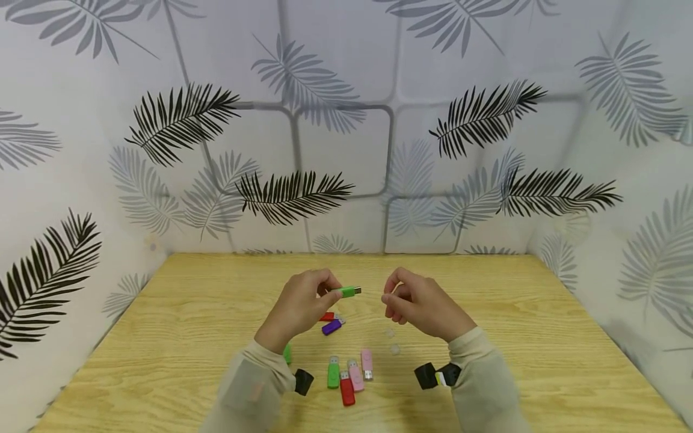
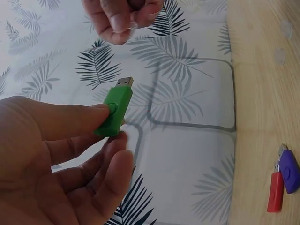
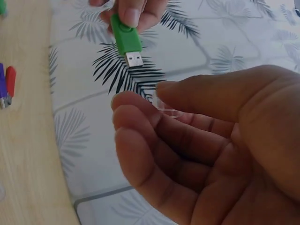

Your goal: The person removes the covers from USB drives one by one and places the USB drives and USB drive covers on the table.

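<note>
Between thumb and fingers, my left hand (image 1: 303, 300) pinches a green USB stick (image 2: 116, 107) above the table, its bare metal plug pointing toward my right hand (image 1: 425, 304). The right hand holds a small clear plastic cap (image 3: 168, 110) between thumb and curled fingers. A gap separates plug and cap. Beneath the left hand lie a red USB stick (image 1: 326, 316) and a purple USB stick (image 1: 332, 326), close together. Below the right hand are two clear caps; one is this nearer cap (image 1: 395, 349).
Toward the front of the wooden table (image 1: 162, 361) lie a green USB stick (image 1: 333, 374), a red one (image 1: 348, 391) and two pink ones, including this pink stick (image 1: 367, 362). Another green stick (image 1: 287, 353) is partly hidden by the left wrist. A leaf-patterned cloth (image 1: 346, 222) rises behind the table.
</note>
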Available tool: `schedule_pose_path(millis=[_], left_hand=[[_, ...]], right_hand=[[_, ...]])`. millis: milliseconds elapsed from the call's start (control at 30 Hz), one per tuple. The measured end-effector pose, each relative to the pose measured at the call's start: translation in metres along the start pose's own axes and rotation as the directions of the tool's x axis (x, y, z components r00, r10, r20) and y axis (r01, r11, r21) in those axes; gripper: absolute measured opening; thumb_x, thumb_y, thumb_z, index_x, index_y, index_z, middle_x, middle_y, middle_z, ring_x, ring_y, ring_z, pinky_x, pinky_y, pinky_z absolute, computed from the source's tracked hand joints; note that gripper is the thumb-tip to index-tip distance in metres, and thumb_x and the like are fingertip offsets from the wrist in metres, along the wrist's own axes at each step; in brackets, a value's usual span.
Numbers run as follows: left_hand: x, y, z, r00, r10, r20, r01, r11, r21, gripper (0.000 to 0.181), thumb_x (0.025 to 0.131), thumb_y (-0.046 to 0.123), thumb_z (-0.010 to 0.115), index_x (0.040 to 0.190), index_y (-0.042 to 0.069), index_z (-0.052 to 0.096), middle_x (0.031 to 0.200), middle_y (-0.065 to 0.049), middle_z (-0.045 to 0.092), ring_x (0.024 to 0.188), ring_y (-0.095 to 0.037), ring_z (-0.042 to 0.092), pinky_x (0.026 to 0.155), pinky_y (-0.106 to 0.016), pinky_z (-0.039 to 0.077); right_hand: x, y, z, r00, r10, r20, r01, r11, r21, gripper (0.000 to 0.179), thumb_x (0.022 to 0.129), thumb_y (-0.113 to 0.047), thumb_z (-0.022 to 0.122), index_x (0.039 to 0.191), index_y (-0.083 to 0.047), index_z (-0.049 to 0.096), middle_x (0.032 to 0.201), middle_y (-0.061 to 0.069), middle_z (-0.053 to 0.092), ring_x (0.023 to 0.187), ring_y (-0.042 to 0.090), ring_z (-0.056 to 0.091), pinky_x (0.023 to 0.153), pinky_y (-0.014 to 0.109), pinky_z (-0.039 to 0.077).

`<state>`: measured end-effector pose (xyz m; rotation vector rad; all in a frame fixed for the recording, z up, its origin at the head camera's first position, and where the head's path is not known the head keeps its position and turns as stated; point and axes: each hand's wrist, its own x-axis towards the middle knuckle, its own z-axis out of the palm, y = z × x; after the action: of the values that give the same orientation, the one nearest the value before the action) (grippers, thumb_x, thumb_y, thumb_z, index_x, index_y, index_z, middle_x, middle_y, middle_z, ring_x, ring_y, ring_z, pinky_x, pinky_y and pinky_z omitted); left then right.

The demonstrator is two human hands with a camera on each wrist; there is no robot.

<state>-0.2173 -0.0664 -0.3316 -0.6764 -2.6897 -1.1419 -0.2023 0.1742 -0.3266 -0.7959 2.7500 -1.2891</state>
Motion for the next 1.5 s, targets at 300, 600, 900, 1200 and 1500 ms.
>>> schedule_pose_path(millis=[300,600,900,1200,1500], left_hand=[[0.003,-0.011,0.009,0.999,-0.02,0.049,0.019,0.999,0.027,0.004,0.088,0.015,0.071,0.085,0.013,0.072,0.072,0.005,0.062,0.062,-0.01,0.053,0.058,-0.028,0.046],[0.004,-0.02,0.016,0.994,-0.026,0.103,0.022,0.999,0.041,0.006,0.088,0.014,0.072,0.083,0.01,0.072,0.071,0.001,0.066,0.058,-0.01,0.059,0.054,-0.027,0.047],[0.002,-0.033,0.02,0.986,-0.116,0.118,0.105,0.99,0.095,0.012,0.086,0.011,0.073,0.075,0.011,0.069,0.064,0.002,0.061,0.055,-0.011,0.054,0.05,-0.027,0.045],[0.005,-0.04,0.028,0.973,-0.154,0.172,0.136,0.985,0.111,0.014,0.084,0.009,0.075,0.071,0.009,0.068,0.066,-0.006,0.066,0.051,-0.014,0.058,0.048,-0.026,0.046],[0.006,-0.055,0.039,0.96,-0.174,0.218,0.144,0.979,0.146,0.017,0.085,0.009,0.074,0.069,0.006,0.069,0.055,-0.005,0.06,0.048,-0.012,0.049,0.063,-0.032,0.047]], right_hand=[[0.002,0.022,0.007,0.997,0.066,0.047,-0.06,0.993,-0.102,0.006,0.096,-0.014,0.06,0.094,-0.009,0.058,0.071,-0.003,0.062,0.062,0.017,0.059,0.055,0.03,0.049],[0.003,0.028,0.007,0.996,0.085,0.022,-0.08,0.981,-0.177,0.004,0.093,-0.01,0.064,0.09,-0.008,0.063,0.077,0.0,0.061,0.065,0.012,0.055,0.06,0.029,0.049],[0.002,0.034,0.011,0.971,0.236,0.04,-0.227,0.961,-0.16,0.006,0.088,-0.004,0.066,0.087,-0.005,0.06,0.071,0.002,0.061,0.06,0.015,0.058,0.057,0.03,0.046],[0.003,0.044,0.016,0.95,0.309,0.04,-0.296,0.935,-0.197,0.012,0.085,-0.004,0.069,0.081,-0.007,0.059,0.067,0.002,0.057,0.058,0.015,0.052,0.055,0.029,0.045],[0.004,0.053,0.022,0.937,0.35,0.013,-0.332,0.901,-0.278,0.012,0.085,-0.007,0.072,0.079,-0.009,0.062,0.074,0.001,0.057,0.066,0.017,0.05,0.06,0.031,0.043]])
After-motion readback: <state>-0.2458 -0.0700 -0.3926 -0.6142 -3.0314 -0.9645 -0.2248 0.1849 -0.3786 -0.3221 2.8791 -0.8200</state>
